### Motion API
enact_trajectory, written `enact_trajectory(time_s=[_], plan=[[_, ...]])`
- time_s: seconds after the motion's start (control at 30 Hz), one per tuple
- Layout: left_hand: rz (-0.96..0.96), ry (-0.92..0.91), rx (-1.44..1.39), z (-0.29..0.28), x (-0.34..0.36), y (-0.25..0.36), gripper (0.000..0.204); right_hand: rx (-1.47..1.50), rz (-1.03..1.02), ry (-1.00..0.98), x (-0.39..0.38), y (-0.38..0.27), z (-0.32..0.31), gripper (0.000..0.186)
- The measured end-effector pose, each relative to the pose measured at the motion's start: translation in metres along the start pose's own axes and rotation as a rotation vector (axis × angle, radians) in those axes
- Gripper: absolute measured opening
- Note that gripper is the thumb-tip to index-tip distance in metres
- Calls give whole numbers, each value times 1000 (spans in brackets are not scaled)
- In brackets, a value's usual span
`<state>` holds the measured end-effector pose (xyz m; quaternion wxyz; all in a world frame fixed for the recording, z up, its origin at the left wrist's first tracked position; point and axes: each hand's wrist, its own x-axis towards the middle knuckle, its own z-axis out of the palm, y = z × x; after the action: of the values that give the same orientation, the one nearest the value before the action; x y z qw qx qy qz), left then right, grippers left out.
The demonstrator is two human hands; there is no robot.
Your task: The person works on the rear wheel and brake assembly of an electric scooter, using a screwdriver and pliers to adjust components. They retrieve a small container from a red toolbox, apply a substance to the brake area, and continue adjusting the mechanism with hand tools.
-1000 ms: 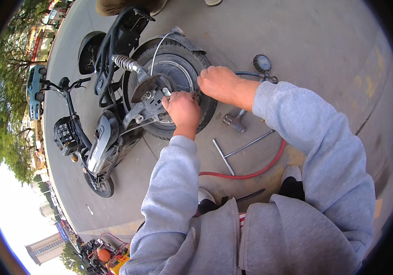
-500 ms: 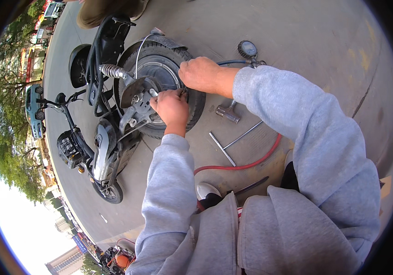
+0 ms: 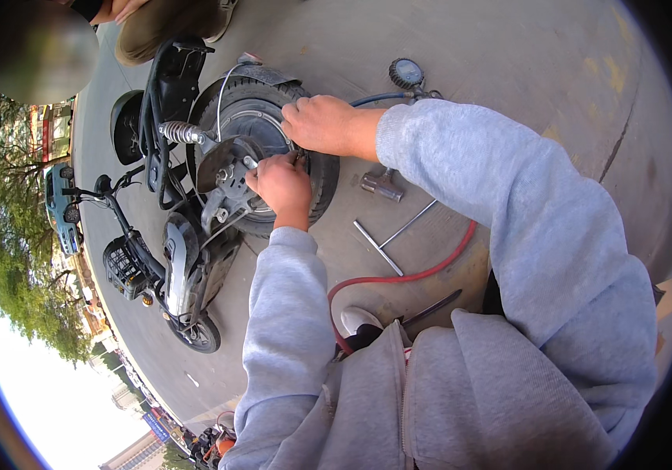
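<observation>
An electric scooter (image 3: pixel 183 254) lies on its side on the pavement, its rear wheel's black tyre (image 3: pixel 328 184) toward me. My left hand (image 3: pixel 283 186) is closed at the wheel's rim beside the hub, its fingers curled round something small and dark that I cannot make out. Just above it, my right hand (image 3: pixel 322 125) is closed over the tyre's inner edge, knuckles up; what its fingers hold is hidden. Left of my hands are the brake plate and axle (image 3: pixel 234 176) and a coil spring shock absorber (image 3: pixel 181 132). A white cable (image 3: pixel 221 98) arches over the tyre.
Right of the wheel lie a round gauge (image 3: pixel 406 73) on a blue hose, an air tool (image 3: pixel 382 185) and a T-handle wrench (image 3: pixel 379 248). A red hose (image 3: pixel 430 276) curves past my shoe, near a dark flat lever (image 3: pixel 432 307). Another person's knee (image 3: pixel 165 31) is at the top left.
The view has shifted, so the scooter's rear wheel and tools sit slightly further left. Both hands stay at the wheel's rim. Another person's hand now shows at the top left.
</observation>
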<state>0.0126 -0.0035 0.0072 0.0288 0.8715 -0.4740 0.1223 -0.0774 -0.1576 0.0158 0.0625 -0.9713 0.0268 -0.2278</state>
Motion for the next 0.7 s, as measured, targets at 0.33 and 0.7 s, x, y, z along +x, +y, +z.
enact_trajectory(time_s=[0.33,0.7], plan=[[53,42,4,1,0,-3,12,-28,-65,-41,2,2,1,15],[31,2,22,0,0,-3,12,109,-27,61,-6,8,1,16]])
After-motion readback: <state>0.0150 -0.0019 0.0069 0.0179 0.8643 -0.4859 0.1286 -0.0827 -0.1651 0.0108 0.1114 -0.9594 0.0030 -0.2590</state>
